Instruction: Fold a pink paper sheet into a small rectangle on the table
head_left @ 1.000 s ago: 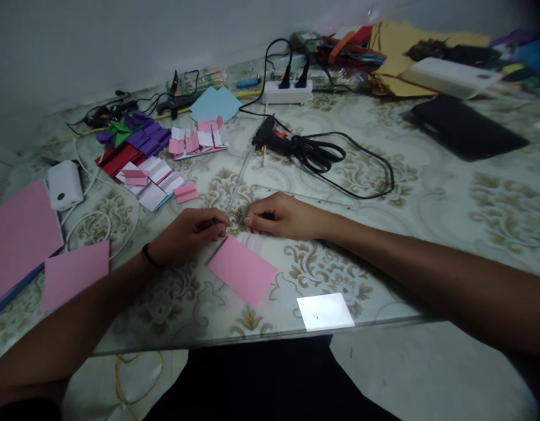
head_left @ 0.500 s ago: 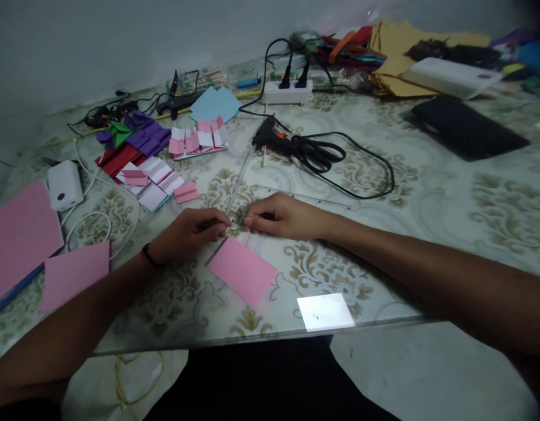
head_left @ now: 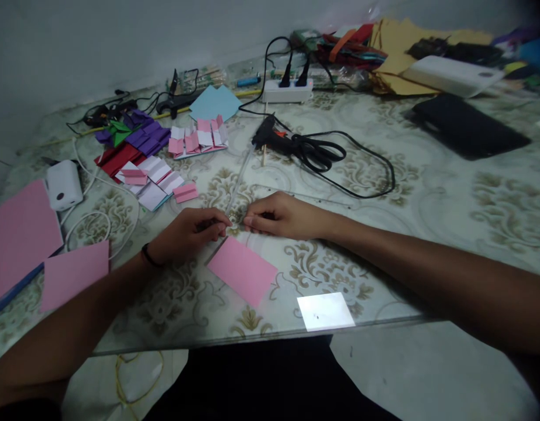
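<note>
My left hand point(head_left: 188, 233) rests on the patterned table cover point(head_left: 436, 210), its fingers curled and closed with nothing visible in them. Close to its right, my right hand point(head_left: 282, 216) lies with fingers loosely curled together, also without a visible object. A small gap separates the two hands. Just below them lies a pink paper sheet point(head_left: 242, 270), flat and touched by neither hand. Beyond the hands sits a black glue gun point(head_left: 274, 137) with a coiled cord. A clear stick runs from its nozzle toward the gap between my hands.
Folded papers in pink and white point(head_left: 151, 181) and purple point(head_left: 149, 137) lie at the left, near larger pink sheets point(head_left: 21, 234) and a white cable. A power strip point(head_left: 287, 92) stands at the back. A black pouch point(head_left: 469, 126) lies at the right.
</note>
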`<action>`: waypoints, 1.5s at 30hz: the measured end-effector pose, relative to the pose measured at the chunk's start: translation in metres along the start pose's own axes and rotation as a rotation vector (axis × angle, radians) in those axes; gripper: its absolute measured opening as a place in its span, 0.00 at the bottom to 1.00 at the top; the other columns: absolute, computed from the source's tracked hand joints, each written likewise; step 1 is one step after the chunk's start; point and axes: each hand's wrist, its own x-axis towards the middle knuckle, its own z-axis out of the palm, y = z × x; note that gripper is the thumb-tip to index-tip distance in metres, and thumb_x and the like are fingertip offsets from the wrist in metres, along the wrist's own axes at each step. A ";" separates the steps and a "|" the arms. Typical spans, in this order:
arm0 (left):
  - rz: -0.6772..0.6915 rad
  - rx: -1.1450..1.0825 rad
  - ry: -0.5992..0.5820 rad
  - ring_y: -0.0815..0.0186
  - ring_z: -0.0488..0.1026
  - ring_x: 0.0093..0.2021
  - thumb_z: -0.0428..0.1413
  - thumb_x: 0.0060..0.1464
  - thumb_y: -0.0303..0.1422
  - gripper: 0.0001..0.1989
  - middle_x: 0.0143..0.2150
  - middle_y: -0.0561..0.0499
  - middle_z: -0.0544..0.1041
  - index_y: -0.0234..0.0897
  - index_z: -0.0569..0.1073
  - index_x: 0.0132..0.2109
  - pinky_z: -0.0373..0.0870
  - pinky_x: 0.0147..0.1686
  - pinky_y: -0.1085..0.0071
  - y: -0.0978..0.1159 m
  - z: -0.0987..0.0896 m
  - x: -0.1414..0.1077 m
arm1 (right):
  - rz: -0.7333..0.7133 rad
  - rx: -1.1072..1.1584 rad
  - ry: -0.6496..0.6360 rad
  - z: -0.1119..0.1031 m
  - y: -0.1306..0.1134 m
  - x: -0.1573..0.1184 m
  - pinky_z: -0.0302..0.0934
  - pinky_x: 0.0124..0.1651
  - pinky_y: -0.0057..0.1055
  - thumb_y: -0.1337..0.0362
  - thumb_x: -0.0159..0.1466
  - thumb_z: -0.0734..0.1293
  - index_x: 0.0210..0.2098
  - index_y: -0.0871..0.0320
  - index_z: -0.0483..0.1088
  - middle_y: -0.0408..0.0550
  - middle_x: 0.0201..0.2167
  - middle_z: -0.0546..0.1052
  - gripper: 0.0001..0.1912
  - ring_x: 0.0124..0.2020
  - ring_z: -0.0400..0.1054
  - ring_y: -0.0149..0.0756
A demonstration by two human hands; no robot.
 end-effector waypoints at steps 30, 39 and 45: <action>-0.025 0.006 -0.005 0.69 0.75 0.30 0.56 0.66 0.35 0.11 0.31 0.52 0.79 0.34 0.80 0.44 0.69 0.31 0.76 0.002 0.000 0.000 | 0.019 0.003 0.001 0.000 0.000 -0.001 0.55 0.31 0.24 0.57 0.74 0.62 0.36 0.63 0.77 0.43 0.26 0.76 0.19 0.25 0.63 0.26; -0.017 0.002 0.000 0.70 0.74 0.29 0.56 0.66 0.35 0.11 0.30 0.52 0.79 0.34 0.80 0.44 0.68 0.30 0.76 0.001 0.000 0.000 | -0.001 0.005 0.007 0.000 0.000 0.000 0.55 0.31 0.23 0.58 0.73 0.62 0.35 0.63 0.77 0.42 0.25 0.75 0.18 0.25 0.64 0.25; -0.021 0.015 -0.012 0.69 0.74 0.29 0.56 0.66 0.35 0.11 0.30 0.52 0.79 0.34 0.80 0.45 0.68 0.30 0.76 0.001 0.000 0.000 | 0.015 0.006 0.005 0.000 -0.001 0.000 0.54 0.30 0.23 0.58 0.73 0.63 0.35 0.63 0.76 0.43 0.25 0.76 0.17 0.25 0.63 0.25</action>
